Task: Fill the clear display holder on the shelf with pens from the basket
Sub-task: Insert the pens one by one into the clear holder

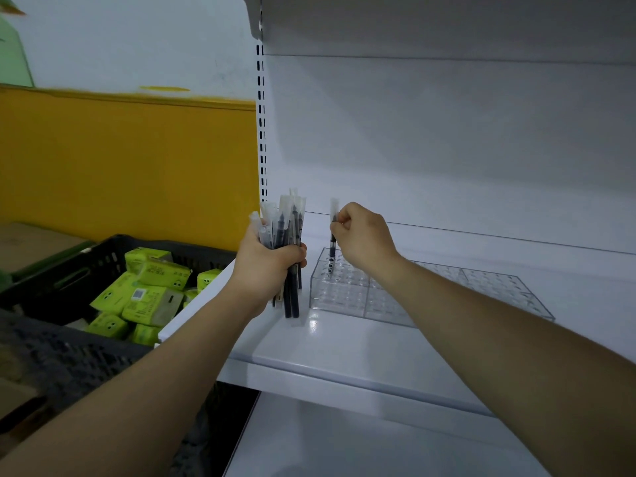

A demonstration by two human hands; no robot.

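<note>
Gripping a pen bundle [287, 223], left hand [266, 266] sits beside holder [347, 292]; right hand [364, 239] pinches one pen [333, 243]; green packs [151, 297] crowd basket [79, 359]

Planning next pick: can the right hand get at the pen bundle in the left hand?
Probably yes, once free. The left hand holds the pen bundle upright beside the clear holder, tops exposed, nothing between. The right hand now pinches a pen standing in the holder.

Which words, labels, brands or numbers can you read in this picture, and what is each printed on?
No text here can be read.
Green packs in the black basket: dark print and a white code label, too blurred to read.
Pens: no legible marking.
Clear display holder: no label visible.
</note>
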